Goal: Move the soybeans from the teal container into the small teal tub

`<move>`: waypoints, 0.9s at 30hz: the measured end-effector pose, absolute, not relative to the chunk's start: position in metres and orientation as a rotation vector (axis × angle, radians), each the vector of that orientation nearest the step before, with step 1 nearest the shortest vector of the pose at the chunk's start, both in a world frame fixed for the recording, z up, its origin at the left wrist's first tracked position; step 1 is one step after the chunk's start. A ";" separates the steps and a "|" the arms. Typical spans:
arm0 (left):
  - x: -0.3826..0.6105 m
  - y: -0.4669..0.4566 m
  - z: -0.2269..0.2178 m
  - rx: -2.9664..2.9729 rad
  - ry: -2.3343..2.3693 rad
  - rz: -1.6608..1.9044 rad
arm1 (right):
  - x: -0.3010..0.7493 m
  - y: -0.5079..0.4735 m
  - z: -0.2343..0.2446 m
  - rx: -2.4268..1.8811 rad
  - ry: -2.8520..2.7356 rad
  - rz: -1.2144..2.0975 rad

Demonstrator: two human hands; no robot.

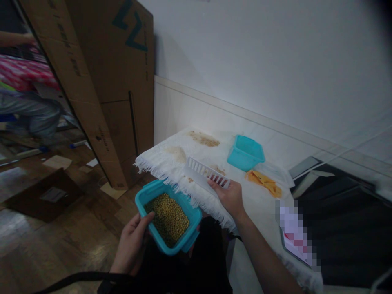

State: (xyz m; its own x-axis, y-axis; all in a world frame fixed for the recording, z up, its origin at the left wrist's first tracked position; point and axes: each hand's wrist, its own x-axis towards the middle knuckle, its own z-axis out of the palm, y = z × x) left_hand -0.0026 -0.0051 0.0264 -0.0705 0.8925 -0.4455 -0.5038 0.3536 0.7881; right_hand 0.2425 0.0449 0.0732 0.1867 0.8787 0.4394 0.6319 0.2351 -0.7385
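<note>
My left hand grips the near left rim of a turquoise plastic container, thumb over the edge. Inside lie yellow soybeans and smaller green beans. The container is held just off the front edge of a table with a white fringed cloth. In my right hand is a white slotted plastic piece, like a small rack or divider, tilted over the cloth. Some grains lie beside it, and a pale heap of grain and a brownish heap are farther back.
A second turquoise container stands at the back of the table, beside a crumpled orange cloth. A tall cardboard box rises at the left. Another person's legs show beyond it. Black material is at the right.
</note>
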 end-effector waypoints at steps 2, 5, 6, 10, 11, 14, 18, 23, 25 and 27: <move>-0.003 -0.005 0.028 0.443 1.133 1.210 | 0.242 0.045 0.072 -1.460 -1.530 0.300; -0.003 -0.004 0.029 0.458 1.148 1.209 | 0.242 0.046 0.070 -1.442 -1.537 0.309; -0.003 -0.004 0.029 0.463 1.156 1.208 | 0.242 0.046 0.070 -1.441 -1.537 0.320; -0.002 -0.004 0.027 0.474 1.171 1.221 | 0.241 0.045 0.070 -1.446 -1.517 0.328; -0.002 -0.004 0.026 0.475 1.168 1.223 | 0.240 0.044 0.070 -1.444 -1.515 0.331; -0.002 -0.004 0.027 0.467 1.147 1.218 | 0.238 0.042 0.071 -1.435 -1.512 0.341; -0.003 -0.005 0.028 0.463 1.125 1.210 | 0.236 0.041 0.070 -1.444 -1.500 0.331; -0.003 -0.005 0.027 0.463 1.127 1.213 | 0.237 0.041 0.067 -1.432 -1.512 0.354; -0.003 -0.005 0.026 0.450 1.115 1.214 | 0.237 0.041 0.066 -1.431 -1.509 0.350; -0.003 -0.005 0.025 0.444 1.098 1.219 | 0.236 0.040 0.066 -1.430 -1.507 0.363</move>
State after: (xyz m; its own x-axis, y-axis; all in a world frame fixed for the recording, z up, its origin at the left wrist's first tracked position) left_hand -0.0034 -0.0048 0.0253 -0.0516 0.9017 -0.4293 -0.5206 0.3426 0.7820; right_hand 0.2363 0.0397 0.0661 0.1826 0.8806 0.4373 0.5853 0.2600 -0.7680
